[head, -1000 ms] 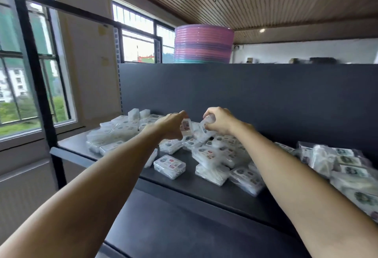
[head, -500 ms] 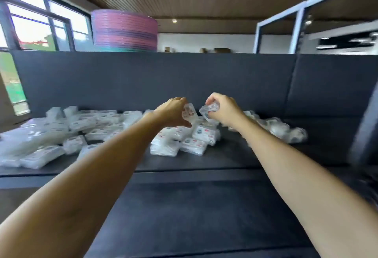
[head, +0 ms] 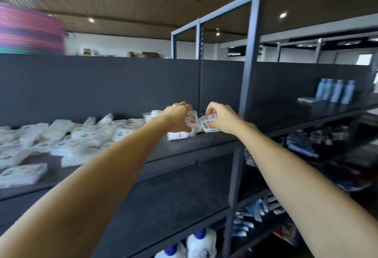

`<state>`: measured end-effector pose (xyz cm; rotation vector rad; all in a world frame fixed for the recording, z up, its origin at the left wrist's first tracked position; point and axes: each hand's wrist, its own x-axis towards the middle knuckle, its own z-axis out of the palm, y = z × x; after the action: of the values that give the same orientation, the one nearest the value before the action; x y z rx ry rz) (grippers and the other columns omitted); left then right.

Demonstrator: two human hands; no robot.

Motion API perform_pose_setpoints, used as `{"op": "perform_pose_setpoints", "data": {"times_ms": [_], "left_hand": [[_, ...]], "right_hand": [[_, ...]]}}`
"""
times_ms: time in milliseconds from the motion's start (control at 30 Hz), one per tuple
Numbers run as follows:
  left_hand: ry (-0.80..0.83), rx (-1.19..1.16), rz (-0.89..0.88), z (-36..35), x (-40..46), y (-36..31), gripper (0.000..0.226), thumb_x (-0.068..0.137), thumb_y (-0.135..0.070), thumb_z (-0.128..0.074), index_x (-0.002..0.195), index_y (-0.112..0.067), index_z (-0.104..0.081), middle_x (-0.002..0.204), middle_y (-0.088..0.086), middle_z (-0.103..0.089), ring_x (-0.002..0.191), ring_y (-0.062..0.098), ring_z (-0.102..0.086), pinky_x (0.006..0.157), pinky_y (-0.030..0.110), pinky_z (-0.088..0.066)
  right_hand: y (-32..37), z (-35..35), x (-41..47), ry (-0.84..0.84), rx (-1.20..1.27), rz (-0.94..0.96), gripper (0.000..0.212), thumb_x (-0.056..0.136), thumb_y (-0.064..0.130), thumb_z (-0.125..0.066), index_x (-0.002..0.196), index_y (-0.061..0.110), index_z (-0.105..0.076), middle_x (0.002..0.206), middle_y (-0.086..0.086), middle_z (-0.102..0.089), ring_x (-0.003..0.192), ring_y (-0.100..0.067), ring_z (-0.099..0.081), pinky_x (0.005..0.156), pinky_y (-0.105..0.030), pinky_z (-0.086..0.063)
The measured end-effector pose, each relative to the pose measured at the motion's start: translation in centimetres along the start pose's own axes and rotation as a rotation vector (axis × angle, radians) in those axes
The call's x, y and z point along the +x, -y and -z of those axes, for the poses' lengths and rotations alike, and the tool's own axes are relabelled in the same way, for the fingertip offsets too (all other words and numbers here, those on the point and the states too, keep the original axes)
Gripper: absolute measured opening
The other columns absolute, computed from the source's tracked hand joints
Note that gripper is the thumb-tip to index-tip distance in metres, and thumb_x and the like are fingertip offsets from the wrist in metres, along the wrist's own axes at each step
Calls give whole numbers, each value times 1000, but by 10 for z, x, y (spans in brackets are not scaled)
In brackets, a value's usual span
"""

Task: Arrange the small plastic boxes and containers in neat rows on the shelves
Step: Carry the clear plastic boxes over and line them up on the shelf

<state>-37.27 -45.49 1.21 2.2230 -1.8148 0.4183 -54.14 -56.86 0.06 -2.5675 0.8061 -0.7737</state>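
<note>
My left hand [head: 177, 117] grips a small clear plastic box [head: 191, 120] with a red-and-white label, held upright just above the dark shelf [head: 221, 137]. My right hand [head: 219, 117] grips a second small clear box [head: 207, 121], tilted, right beside the first. Another small box [head: 178, 135] lies flat on the shelf under my left hand. A loose heap of similar clear boxes [head: 67, 139] covers the left part of the same shelf, blurred.
A dark upright post [head: 248, 77] stands just right of my hands. Blue bottles [head: 335, 91] stand on the adjoining shelf far right. Stacked pink basins [head: 30, 32] sit on top at the left. Lower shelves hold white bottles [head: 201, 243] and dark packets [head: 302, 145].
Both hands, each still holding its box, have carried them right along the shelf, away from the heap toward the upright post. The view has swung right with them.
</note>
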Motion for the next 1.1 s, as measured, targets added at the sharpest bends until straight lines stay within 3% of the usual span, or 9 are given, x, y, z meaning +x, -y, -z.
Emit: {"op": "perform_pose_setpoints", "data": {"times_ms": [100,267,367,533,800,1100], "left_hand": [[-5,-27,-45,-9,22,-42,63,72,-34,-79,127,-19,-51,117,-1,-54,105,24,-55,76,34,-44],[17,-100,-77,-29,56,-112,69,66,-33,-85,124,-20,-49,115,-2,-56,103,23,-55,85,41,-50],[39,-148,-81,-43,76,-152,65,66,-33,-85,120,-21,-52,111,-3,-58,101,22,-57,84,40,-52],[91,-143,-102,-72,110,-222,58,68,-39,-83,116,-23,-54,105,-3,-62,94,22,-60,81,44,-55],[45,-85,-123,-106,165,-309,58,75,-38,-79,123,-22,-51,116,-2,-59,99,23,-59,77,38,-51],[51,-11,-218,-138,240,-362,55,77,-36,-78,122,-21,-50,116,0,-57,104,24,-58,76,34,-43]], "right_hand": [[-35,27,-11,2,-11,-31,22,87,15,-67,104,24,-56,105,4,-55,87,-15,-57,71,-33,-48],[-107,69,-27,-11,-10,-82,24,85,11,-66,104,24,-59,110,3,-58,94,-16,-60,74,-32,-51],[-153,92,-36,-1,-41,-96,25,85,11,-67,104,26,-60,112,1,-60,93,-16,-61,73,-32,-51],[-225,128,-49,-4,-44,-126,27,88,13,-67,109,27,-59,116,3,-58,97,-17,-60,83,-38,-53],[-312,172,-62,-7,-64,-159,31,90,7,-66,118,20,-61,119,-1,-60,101,-20,-59,85,-38,-53],[-386,197,-48,-97,-19,-192,32,90,2,-65,117,18,-59,113,1,-57,93,-18,-58,58,-23,-41]]}}
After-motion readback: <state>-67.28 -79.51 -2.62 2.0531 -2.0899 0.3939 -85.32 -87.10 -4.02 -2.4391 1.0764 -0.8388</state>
